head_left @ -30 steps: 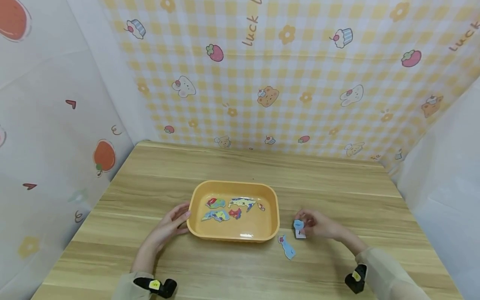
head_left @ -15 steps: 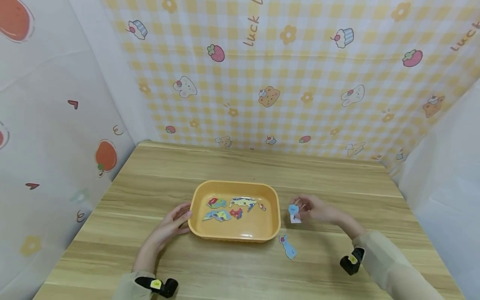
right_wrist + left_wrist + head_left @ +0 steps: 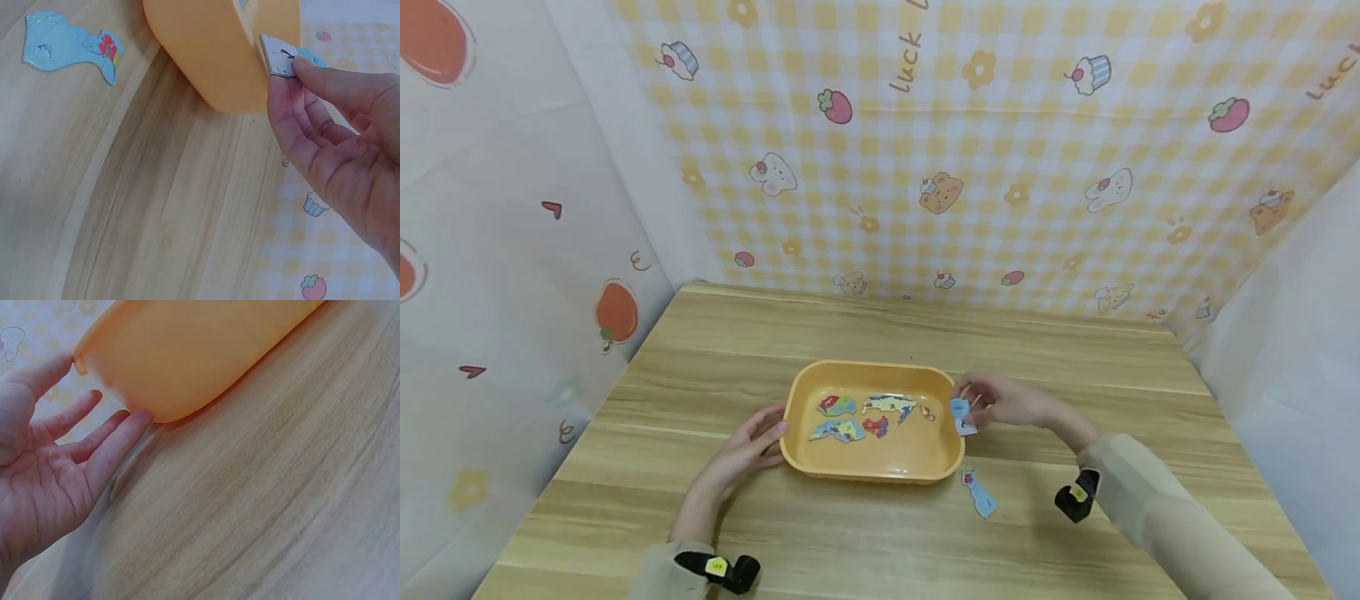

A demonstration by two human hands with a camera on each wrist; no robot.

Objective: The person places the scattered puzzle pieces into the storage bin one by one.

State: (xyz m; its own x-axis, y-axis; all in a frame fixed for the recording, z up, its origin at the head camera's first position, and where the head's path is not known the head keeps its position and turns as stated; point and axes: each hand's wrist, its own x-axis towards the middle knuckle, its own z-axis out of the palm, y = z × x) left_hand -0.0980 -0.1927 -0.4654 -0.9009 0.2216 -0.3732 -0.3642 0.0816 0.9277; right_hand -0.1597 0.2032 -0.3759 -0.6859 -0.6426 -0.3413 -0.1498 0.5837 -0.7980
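Observation:
A yellow tray point(image 3: 872, 468) stands mid-table with several colourful map-like puzzle pieces point(image 3: 837, 430) lying inside. At its left end is my left hand point(image 3: 750, 440), thumb at the rim. In the left wrist view that hand's fingers point(image 3: 119, 447) are fairly straight, their tips touching the tray's outer wall point(image 3: 187, 356). My right hand point(image 3: 1003, 402) pinches a white and blue puzzle piece point(image 3: 279, 55) between thumb and fingers, right at the tray's right rim. The thumb hides part of this piece. On the table below the tray's right corner lies a loose blue puzzle piece point(image 3: 979, 496).
The wood-grain table point(image 3: 880, 542) reaches back to a yellow checked cloth point(image 3: 880, 167). White cloth walls rise on the left point(image 3: 512, 250) and right point(image 3: 1285, 333). Each sleeve carries a black wrist camera point(image 3: 1077, 495).
My right hand has lifted the white and blue puzzle piece from beside the tray and moved it left and away from me to the tray's rim. The left hand stays at the tray.

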